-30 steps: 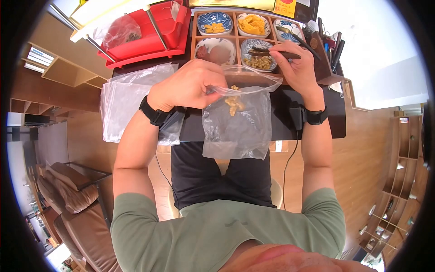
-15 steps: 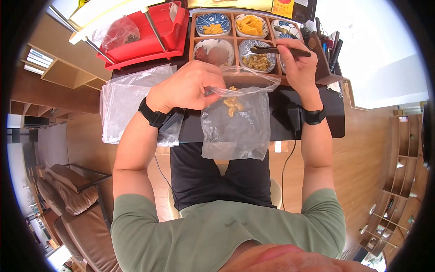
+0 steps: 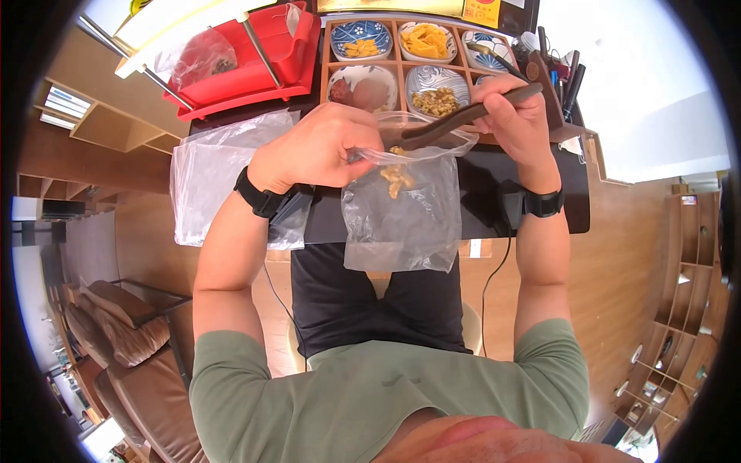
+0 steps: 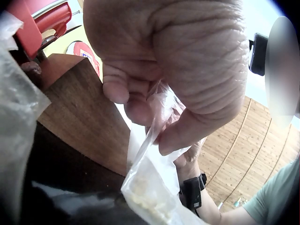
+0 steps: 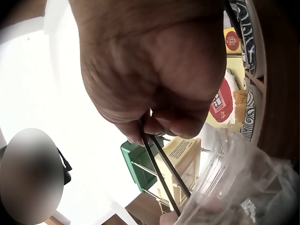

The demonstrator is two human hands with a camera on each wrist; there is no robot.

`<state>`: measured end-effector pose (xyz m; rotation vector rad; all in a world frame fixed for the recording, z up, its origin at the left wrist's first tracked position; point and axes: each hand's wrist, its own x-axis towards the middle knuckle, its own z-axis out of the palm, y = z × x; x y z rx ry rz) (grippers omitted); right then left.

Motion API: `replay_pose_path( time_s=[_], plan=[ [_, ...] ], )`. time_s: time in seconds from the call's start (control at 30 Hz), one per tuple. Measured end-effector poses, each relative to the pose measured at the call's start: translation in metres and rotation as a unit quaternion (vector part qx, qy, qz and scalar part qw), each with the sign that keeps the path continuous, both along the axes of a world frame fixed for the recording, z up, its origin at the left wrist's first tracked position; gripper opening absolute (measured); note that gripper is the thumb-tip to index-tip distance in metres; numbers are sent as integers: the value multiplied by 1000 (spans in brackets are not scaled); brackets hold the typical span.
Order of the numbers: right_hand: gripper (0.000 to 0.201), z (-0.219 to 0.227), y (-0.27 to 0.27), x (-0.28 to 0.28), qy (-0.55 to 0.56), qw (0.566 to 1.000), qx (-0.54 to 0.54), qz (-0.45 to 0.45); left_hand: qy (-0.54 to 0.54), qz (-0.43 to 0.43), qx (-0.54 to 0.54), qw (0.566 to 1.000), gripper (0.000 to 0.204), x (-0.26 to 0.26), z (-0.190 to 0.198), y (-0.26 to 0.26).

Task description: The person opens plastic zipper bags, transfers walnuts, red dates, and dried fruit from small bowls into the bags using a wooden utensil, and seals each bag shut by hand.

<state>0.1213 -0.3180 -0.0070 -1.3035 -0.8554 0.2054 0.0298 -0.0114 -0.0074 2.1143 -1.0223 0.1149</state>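
Observation:
My left hand (image 3: 328, 147) pinches the mouth of a clear zip bag (image 3: 401, 228) between thumb and fingers, and the bag hangs over the table's front edge. Several walnut pieces (image 3: 397, 182) show inside it. Dark tongs (image 3: 463, 117) are gripped in my right hand (image 3: 515, 119), their tips at the bag's opening. In the right wrist view both tong arms (image 5: 161, 171) point down to the bag (image 5: 225, 187). What the tips hold is hidden by the plastic. Behind the bag, a patterned bowl (image 3: 436, 76) contains more chopped walnuts (image 3: 435, 101).
A wooden divided box (image 3: 399, 65) holds several bowls, with yellow pieces (image 3: 428, 41) and dark red round ones (image 3: 359, 94). More clear bags (image 3: 224, 185) lie at left, below a red tray (image 3: 297, 58). A pen holder (image 3: 552, 104) stands at right.
My right hand has lifted the tongs from the walnut bowl and swung their tips left and toward me, to the bag's mouth. The left hand and bag have barely moved.

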Motion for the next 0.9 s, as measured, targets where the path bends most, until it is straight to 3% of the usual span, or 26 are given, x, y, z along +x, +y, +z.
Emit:
replay_pose_path(
  time_s=[0.07,0.13,0.17,0.23,0.53,0.9],
  plan=[
    [12,-1,0,3,32,999,15,3,0,2,3,1000,12,0,0,0],
    [13,-4,-1,12,13,995,45,-93,4,2,-3,1000,13,0,-2,0],
    [13,-6,1,14,13,995,45,-93,4,2,-3,1000,13,0,-1,0],
    [15,-8,9,14,-98,962,-54,-250,11,8,1,1000,13,-1,0,0],
    [18,-17,14,13,-168,944,-158,-237,2,2,-4,1000,13,0,-1,0],
    [14,-15,17,10,-216,945,-123,-213,-2,0,-4,1000,12,0,1,-1]
  ],
)
